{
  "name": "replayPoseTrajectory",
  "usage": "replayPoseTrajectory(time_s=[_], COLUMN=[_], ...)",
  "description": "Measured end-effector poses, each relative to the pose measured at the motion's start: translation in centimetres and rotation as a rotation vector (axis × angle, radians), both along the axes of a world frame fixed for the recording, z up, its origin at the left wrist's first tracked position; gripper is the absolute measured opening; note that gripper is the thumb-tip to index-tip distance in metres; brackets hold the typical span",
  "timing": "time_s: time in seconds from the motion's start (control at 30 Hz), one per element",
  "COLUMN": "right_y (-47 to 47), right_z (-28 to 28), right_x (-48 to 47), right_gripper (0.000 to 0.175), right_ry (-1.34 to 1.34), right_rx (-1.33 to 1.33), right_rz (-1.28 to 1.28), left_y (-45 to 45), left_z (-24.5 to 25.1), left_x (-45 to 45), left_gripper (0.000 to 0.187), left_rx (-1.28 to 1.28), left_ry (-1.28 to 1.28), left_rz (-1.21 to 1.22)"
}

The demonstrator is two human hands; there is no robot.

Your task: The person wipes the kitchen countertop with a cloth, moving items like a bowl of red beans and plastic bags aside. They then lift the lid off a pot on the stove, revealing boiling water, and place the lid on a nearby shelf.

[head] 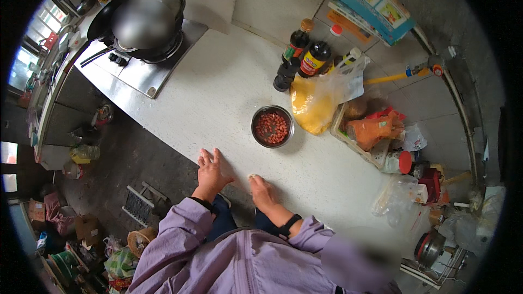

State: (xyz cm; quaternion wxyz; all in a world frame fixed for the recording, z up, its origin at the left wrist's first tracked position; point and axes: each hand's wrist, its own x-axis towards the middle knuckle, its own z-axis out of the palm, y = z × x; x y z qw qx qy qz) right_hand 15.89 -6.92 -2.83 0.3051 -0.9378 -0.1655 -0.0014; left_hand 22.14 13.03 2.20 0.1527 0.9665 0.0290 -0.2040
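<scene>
My left hand [209,177] is over the front edge of the white countertop [204,102], its fingers apart and nothing in it. To its right, my right hand [262,193] has its fingers curled at the same edge, with a small pale object [252,176] at the fingertips. What that object is cannot be made out. Beyond my hands stands a round steel bowl [254,134] with reddish-skinned peanuts [273,125] inside. Neither hand touches the bowl. Behind and right of it sits a plastic bag of yellow grain or meal [312,104].
A gas stove [157,75] with a wok [147,51] is at the far left. Sauce bottles [314,59] and a black grinder-like container [284,75] stand behind the yellow bag. A plastic basket [359,152] of packets is at right. A low stool [141,204] stands on the floor.
</scene>
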Motion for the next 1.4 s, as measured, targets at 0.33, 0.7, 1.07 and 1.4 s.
replayPoseTrajectory(time_s=[0.33, 0.7, 1.07, 1.4], right_y=[11.4, 3.5, -2.3, -6.1], right_z=[-0.2, 3.7, 0.3, 1.5], right_x=[15.6, 9.9, 12.3, 9.4], right_gripper=[0.014, 0.043, 0.021, 0.019], right_ry=[-0.083, 0.560, 0.600, 0.515], right_rx=[-0.166, 0.694, 1.061, 1.054], right_rz=[-0.143, -0.929, -1.148, -1.226], left_y=[16.2, 28.0, 24.0, 22.4], left_z=[-0.8, -3.1, -2.6, -1.6], left_x=[-4.9, -13.0, -10.5, -10.5], left_gripper=[0.077, 0.066, 0.062, 0.063], left_rx=[-0.280, -0.238, -0.213, -0.160], left_ry=[0.010, 0.193, 0.214, 0.233], left_rz=[-0.030, 0.229, 0.138, 0.079])
